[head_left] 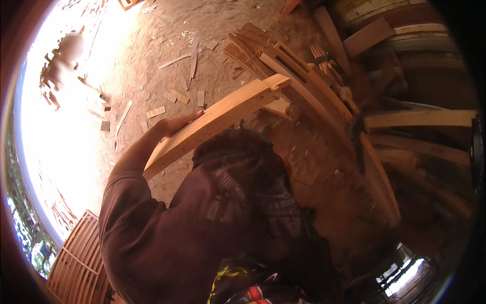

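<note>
My left hand (pixel 178 123) grips the edge of a long, pale, slightly curved wooden plank (pixel 223 114). The plank slants up to the right, over my dark maroon sleeve (pixel 152 228) and chest. Its squared end (pixel 277 81) sits near a pile of curved wooden slats (pixel 288 63). My right hand is hidden. To the right lies what looks like a hammer (pixel 356 130), its wooden handle (pixel 378 182) pointing down toward me.
The ground is brown dirt (pixel 167 40) strewn with wood offcuts. More planks (pixel 420 119) are stacked at the right in shadow. A slatted wooden frame (pixel 76 258) stands at lower left. Another person (pixel 68 50) is in bright sunlight at upper left.
</note>
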`<state>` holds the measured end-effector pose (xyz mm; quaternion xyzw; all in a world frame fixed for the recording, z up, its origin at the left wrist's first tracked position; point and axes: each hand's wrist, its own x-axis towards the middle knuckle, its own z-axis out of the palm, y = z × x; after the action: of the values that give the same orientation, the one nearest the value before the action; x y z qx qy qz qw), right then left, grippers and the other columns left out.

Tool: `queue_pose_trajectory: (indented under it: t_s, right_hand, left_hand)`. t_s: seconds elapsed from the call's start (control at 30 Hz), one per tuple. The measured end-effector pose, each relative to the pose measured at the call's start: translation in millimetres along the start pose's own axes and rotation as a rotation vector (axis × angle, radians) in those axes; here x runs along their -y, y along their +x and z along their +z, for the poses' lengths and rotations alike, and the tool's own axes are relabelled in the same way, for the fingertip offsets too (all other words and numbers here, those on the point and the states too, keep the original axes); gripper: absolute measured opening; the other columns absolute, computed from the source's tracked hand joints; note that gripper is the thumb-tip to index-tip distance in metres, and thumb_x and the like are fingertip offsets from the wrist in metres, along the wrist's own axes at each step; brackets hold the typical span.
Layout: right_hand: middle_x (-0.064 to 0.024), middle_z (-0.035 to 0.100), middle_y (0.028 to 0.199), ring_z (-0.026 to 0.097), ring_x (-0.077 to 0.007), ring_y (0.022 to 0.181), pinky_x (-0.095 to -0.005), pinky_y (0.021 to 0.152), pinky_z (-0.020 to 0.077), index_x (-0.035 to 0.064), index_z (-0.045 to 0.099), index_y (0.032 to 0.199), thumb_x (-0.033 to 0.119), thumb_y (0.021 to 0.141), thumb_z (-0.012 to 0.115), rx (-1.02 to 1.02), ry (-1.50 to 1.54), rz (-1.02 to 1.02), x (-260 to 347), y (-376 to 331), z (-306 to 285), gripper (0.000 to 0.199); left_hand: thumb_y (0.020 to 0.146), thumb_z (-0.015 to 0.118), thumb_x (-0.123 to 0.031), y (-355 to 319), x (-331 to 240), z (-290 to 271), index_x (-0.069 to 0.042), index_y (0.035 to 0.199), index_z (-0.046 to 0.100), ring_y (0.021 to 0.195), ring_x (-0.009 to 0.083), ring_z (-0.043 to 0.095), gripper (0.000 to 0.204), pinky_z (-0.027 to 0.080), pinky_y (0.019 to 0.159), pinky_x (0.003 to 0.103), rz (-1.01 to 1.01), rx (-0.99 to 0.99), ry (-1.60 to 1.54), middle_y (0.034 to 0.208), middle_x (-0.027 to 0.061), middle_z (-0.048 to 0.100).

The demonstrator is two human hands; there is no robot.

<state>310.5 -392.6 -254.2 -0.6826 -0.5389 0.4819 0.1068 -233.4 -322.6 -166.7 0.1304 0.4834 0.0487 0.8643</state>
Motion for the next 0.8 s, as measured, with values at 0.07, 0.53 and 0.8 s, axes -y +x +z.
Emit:
queue_pose_trajectory:
  t_s: [0.07, 0.53, 0.8]
  right_hand:
    - [-0.0149, 0.077, 0.113, 0.074, -0.0257, 0.099, -0.0375, 0.089, 0.0571, 0.0073, 0.073, 0.13, 0.024, 0.107, 0.063, -0.025, 0.027, 0.024, -33.5, -1.3, 10.4, 0.03]
    - [-0.013, 0.077, 0.113, 0.07, -0.0172, 0.101, -0.0364, 0.086, 0.0561, -0.0015, 0.072, 0.127, 0.027, 0.105, 0.061, 0.211, 0.123, 0.252, 8.2, -17.0, 14.3, 0.037]
    - [-0.0143, 0.077, 0.118, 0.069, -0.0239, 0.104, -0.0385, 0.09, 0.0565, -0.0044, 0.067, 0.133, 0.027, 0.104, 0.06, 0.135, 0.446, 0.109, 56.1, 13.5, 17.3, 0.043]
  left_hand:
    - [0.096, 0.048, -0.086, -3.5, -4.2, 5.4, -0.007, 0.153, 0.056, 0.123, 0.0235, 0.066, 0.098, 0.054, 0.103, 0.042, 0.008, -0.006, 0.025, 0.144, 0.018, 0.065]
    - [0.094, 0.055, -0.084, 17.0, -22.9, 6.3, -0.001, 0.151, 0.057, 0.125, 0.029, 0.067, 0.101, 0.052, 0.109, 0.041, 0.008, -0.138, 0.133, 0.144, 0.0223, 0.066]
    - [0.093, 0.057, -0.084, 17.6, -15.9, 16.1, -0.002, 0.158, 0.049, 0.139, 0.0291, 0.058, 0.105, 0.045, 0.117, 0.04, 0.027, -0.264, 0.162, 0.155, 0.0214, 0.057]
